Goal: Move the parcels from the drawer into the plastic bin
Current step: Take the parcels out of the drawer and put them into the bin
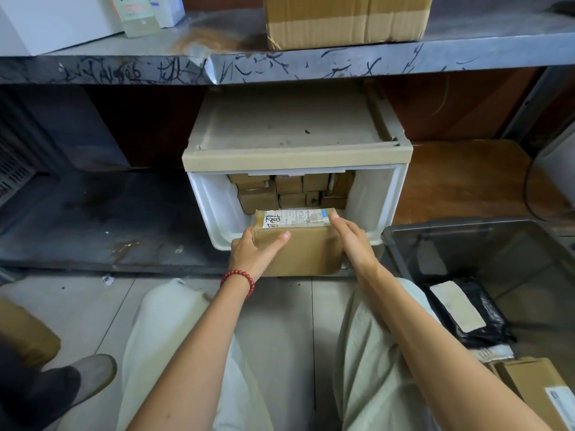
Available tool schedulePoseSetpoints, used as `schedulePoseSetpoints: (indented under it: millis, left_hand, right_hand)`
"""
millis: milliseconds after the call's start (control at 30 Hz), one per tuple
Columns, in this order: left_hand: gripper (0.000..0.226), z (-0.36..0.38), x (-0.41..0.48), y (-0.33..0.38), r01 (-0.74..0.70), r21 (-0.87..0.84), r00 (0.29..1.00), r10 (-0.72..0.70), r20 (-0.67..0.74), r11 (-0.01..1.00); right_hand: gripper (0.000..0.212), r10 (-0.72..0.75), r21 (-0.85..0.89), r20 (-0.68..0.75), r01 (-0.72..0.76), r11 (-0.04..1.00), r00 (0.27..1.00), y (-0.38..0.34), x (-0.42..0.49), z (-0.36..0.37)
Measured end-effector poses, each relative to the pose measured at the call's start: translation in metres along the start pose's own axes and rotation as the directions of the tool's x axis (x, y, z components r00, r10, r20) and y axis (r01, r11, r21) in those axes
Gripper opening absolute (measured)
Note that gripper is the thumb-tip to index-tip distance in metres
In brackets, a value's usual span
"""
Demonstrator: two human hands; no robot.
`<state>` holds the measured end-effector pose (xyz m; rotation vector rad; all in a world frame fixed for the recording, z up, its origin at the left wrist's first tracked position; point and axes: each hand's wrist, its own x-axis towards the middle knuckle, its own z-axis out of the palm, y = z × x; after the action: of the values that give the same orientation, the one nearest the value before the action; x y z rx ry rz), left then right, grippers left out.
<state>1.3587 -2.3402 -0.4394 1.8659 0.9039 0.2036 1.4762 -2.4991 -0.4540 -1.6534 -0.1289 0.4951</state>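
Note:
A white plastic drawer (379, 200) stands pulled out from a beige unit under the metal shelf. Several small brown cardboard parcels (289, 191) are stacked at its back. A larger brown parcel (306, 248) with a white label on top sits over the drawer's front edge. My left hand (253, 253) grips its left side, thumb on the front face. My right hand (354, 241) holds its right side. A dark translucent plastic bin (413, 241) stands on the floor at the right. Inside it lie a black bagged parcel (466, 309) and a brown box (535, 390).
A metal shelf (280, 65) overhangs the drawer unit, carrying a cardboard box (345, 20) and white items. My knees in pale trousers are below the arms. Someone's shoe (84, 377) and a brown box (25, 334) lie at the left on the tiled floor.

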Motion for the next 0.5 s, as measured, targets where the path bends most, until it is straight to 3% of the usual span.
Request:
schedulePoseSetpoints:
  millis: [167, 300, 500]
  left_hand:
    - [0.076, 0.004, 0.000, -0.001, -0.069, -0.030, 0.997, 0.068, -0.034, 0.997]
    - [0.062, 0.009, 0.000, -0.001, -0.133, 0.010, 0.987, 0.133, -0.094, 0.991]
    - [0.093, 0.025, -0.004, -0.003, -0.233, 0.139, 0.972, 0.236, -0.004, 0.962]
  right_hand:
    - [0.045, 0.019, -0.014, -0.026, -0.020, 1.000, 0.999, 0.001, -0.001, -0.001]
    - [0.048, -0.056, -0.041, -0.064, 0.054, 0.998, 0.996, 0.003, -0.003, 0.000]
    - [0.064, -0.167, -0.161, -0.115, 0.148, 0.976, 0.979, -0.006, -0.011, -0.017]
